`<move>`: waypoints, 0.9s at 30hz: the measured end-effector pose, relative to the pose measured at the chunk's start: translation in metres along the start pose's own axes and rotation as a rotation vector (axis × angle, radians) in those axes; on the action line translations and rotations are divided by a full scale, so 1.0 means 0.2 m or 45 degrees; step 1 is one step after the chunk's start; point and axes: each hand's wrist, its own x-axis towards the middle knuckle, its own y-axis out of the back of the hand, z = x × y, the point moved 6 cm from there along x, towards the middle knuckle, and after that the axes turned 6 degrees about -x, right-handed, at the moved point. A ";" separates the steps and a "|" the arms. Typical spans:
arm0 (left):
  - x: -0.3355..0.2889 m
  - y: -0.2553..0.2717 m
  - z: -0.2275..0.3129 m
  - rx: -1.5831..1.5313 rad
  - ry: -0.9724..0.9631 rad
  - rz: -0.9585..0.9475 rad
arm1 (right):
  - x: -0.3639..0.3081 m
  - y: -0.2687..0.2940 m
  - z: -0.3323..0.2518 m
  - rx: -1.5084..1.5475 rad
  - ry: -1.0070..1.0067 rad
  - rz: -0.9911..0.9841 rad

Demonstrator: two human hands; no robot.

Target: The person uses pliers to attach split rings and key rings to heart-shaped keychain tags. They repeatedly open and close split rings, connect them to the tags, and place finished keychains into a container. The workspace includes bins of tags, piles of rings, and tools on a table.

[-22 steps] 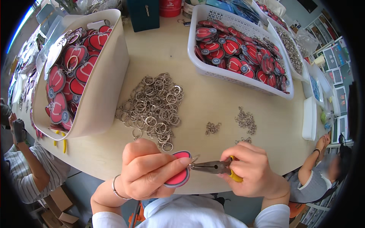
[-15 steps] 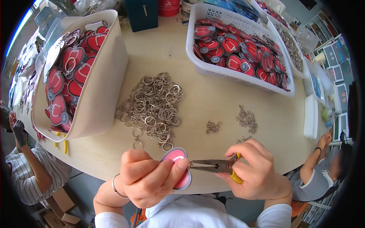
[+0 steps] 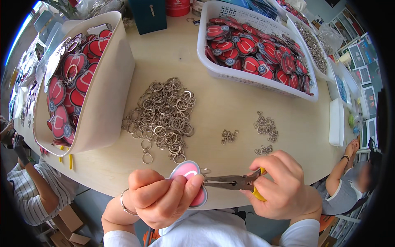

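Nearer the table edge [image 3: 226,203] than before, left fingers [image 3: 191,187] pinch a pink tag [image 3: 186,168]; right fingers [image 3: 280,165] clasp pliers [image 3: 246,182].

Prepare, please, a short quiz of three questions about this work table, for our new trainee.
1. The left hand holds a pink tag; what does the right hand hold?
2. True or false: the white perforated basket is filled with loose split rings.
3. Where is the large split-ring pile? A) inside the basket B) on the table, right of the cream bin C) under the pliers

Key: 1. yellow-handled pliers; 2. false, with red tags; 3. B
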 end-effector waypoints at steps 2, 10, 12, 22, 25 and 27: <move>0.00 -0.01 -0.01 -0.014 -0.104 0.131 | 0.00 0.00 0.00 0.012 -0.007 -0.024; 0.00 0.00 -0.01 -0.070 0.044 -0.070 | -0.03 -0.03 0.01 -0.070 0.096 0.017; 0.00 0.00 -0.02 -0.129 0.035 -0.046 | -0.03 -0.03 0.01 -0.109 0.155 0.022; 0.00 0.02 0.00 -0.075 0.037 -0.158 | -0.02 -0.06 0.03 0.015 0.112 0.092; -0.01 0.01 0.01 -0.028 -0.082 -0.008 | -0.03 -0.05 0.02 0.049 0.064 0.019; -0.01 0.00 0.01 -0.007 -0.157 0.074 | -0.03 -0.05 0.01 0.053 0.034 0.000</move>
